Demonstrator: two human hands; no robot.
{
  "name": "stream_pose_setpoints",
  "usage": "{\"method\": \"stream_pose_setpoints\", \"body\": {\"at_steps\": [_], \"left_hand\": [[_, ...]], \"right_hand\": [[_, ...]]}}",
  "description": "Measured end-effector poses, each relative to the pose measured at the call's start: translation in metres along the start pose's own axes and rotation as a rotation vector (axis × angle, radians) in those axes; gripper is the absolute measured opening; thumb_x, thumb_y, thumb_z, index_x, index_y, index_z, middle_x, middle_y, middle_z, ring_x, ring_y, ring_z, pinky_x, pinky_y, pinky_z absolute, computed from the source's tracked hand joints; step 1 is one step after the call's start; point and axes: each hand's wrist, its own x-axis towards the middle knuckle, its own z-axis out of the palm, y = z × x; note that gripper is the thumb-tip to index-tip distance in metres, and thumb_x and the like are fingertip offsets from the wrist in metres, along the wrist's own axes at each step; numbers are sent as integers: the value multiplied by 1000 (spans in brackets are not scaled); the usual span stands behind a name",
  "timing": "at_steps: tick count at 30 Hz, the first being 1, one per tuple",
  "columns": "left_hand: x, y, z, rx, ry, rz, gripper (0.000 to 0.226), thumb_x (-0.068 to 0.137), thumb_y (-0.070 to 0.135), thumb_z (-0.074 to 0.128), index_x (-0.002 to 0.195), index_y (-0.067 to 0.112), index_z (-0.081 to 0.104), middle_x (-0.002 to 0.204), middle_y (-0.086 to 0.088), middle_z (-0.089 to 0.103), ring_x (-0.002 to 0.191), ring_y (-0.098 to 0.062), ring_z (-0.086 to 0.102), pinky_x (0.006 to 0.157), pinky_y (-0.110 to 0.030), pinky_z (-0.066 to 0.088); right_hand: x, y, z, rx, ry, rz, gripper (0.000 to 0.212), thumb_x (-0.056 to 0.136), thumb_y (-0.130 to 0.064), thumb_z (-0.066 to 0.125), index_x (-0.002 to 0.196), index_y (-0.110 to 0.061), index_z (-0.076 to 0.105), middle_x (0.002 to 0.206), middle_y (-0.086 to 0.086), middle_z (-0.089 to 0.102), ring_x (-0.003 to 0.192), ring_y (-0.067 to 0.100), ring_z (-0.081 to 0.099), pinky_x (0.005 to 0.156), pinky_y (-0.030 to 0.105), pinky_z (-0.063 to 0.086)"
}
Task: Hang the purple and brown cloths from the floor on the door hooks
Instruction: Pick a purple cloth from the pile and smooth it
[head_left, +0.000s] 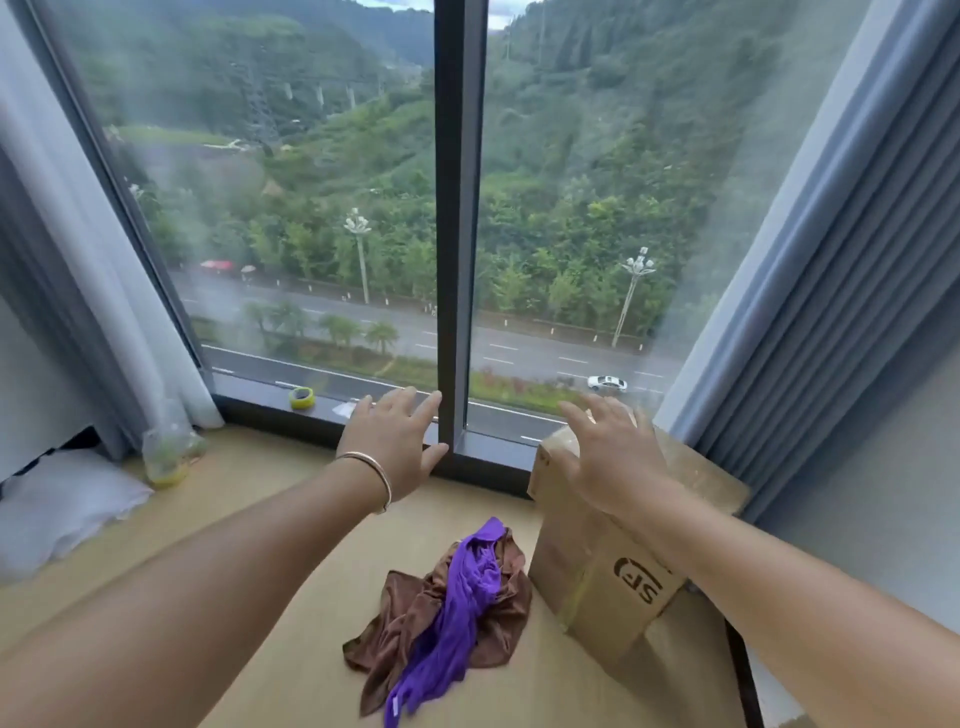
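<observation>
Two crumpled cloths, purple cloth (467, 587) over glossy brown cloth (410, 608).

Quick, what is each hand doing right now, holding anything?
Left hand: open, fingers spread, holding nothing.
Right hand: open, fingers spread in front of the cardboard box, holding nothing.

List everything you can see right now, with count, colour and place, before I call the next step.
purple cloth: 1, purple, on the floor, lying over the brown one
brown cloth: 1, brown, crumpled on the floor under the purple
cardboard box: 1, tan, right of the cloths, by the window
tape roll: 1, yellow-green, on the window sill
plastic bag: 1, clear with yellowish contents, floor by the left curtain
pillow: 1, white, far left
curtains: 2, grey-blue, either side of the window
bracelet: 1, gold-coloured, left wrist
hands: left hand and right hand, both open, holding nothing
</observation>
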Motion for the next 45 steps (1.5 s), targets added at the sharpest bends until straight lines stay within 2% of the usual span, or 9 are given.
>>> {"method": "stream_pose_setpoints", "body": {"at_steps": [7,13,16,23,30,38,41,43,45], "left_hand": [[2,-59,106,16,-174,-120,68,93,60,32,150,30,13,155,-5,26,143,-21,22,113,-45,18],[1,-81,217,-44,-330,-141,65,92,60,32,148,30,18,151,-2,32,133,-22,37,109,-45,20],[-7,-81,280,-89,-427,-143,67,91,59,35,149,30,19,151,-3,32,136,-21,32,112,-46,18],[-65,-58,465,-202,-692,-198,66,95,58,29,151,29,11,156,-2,21,143,-18,17,116,-45,11],[-141,-18,666,-269,-881,-274,69,95,55,34,152,25,11,151,4,29,140,-15,23,115,-45,14],[-188,33,886,-195,-928,-349,71,93,56,37,151,23,12,151,2,32,142,-19,22,115,-51,14],[-197,48,942,-133,-925,-385,78,89,63,39,151,23,12,154,-4,24,142,-22,18,113,-54,12],[-200,58,970,-138,-839,-431,82,85,62,50,149,22,20,151,-7,26,137,-23,25,111,-50,18],[-200,64,983,-205,-677,-483,69,81,51,62,140,21,41,143,-7,38,126,-25,38,106,-45,27]], "right_hand": [[62,-53,104,-16,-120,-122,59,94,-57,40,146,-32,28,155,3,28,143,21,22,115,49,12],[86,-82,209,-9,-267,-142,59,93,-55,41,146,-31,31,152,2,32,141,19,24,114,50,12],[88,-87,267,-23,-343,-153,59,91,-55,43,144,-32,33,148,0,36,137,18,29,112,48,15],[68,-90,449,-52,-568,-237,62,93,-56,38,149,-31,26,155,1,26,143,17,19,115,49,9],[25,-94,650,-89,-745,-422,61,93,-55,41,146,-28,27,150,1,30,141,20,23,115,51,14],[-13,-97,856,-117,-760,-586,62,94,-56,39,144,-22,31,147,5,33,139,23,24,114,51,14],[-20,-105,909,-90,-747,-578,59,95,-56,37,141,-20,35,146,6,35,138,23,26,114,52,14],[-26,-108,934,-72,-749,-571,57,95,-56,35,139,-20,37,145,5,36,137,23,28,114,52,15],[-33,-108,945,-43,-759,-550,55,96,-55,32,138,-21,39,144,5,37,136,24,29,113,51,16]]}}
